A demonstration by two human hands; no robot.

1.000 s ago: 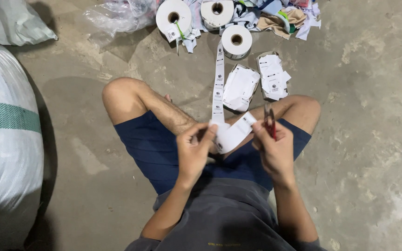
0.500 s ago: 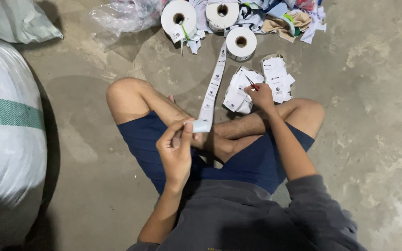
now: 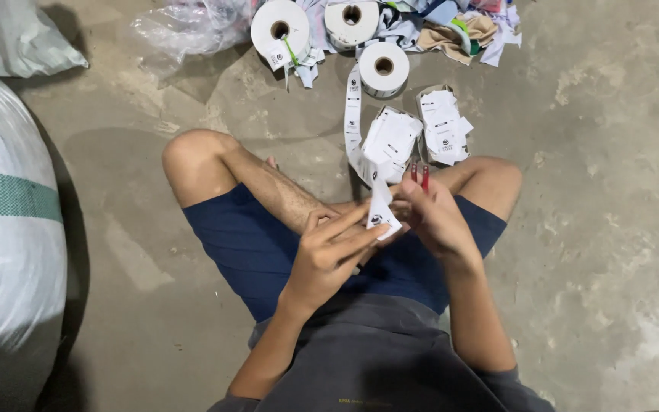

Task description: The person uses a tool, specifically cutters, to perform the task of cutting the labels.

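Back from the floor, right hand grips red scissors pointing away; left hand pinches the label strip running lengthwise away.

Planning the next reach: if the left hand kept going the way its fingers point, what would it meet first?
Likely the right hand: the left hand points up-right along the label strip it holds, though depth is unclear.

Three label rolls; two stacks of cut labels; two sacks.
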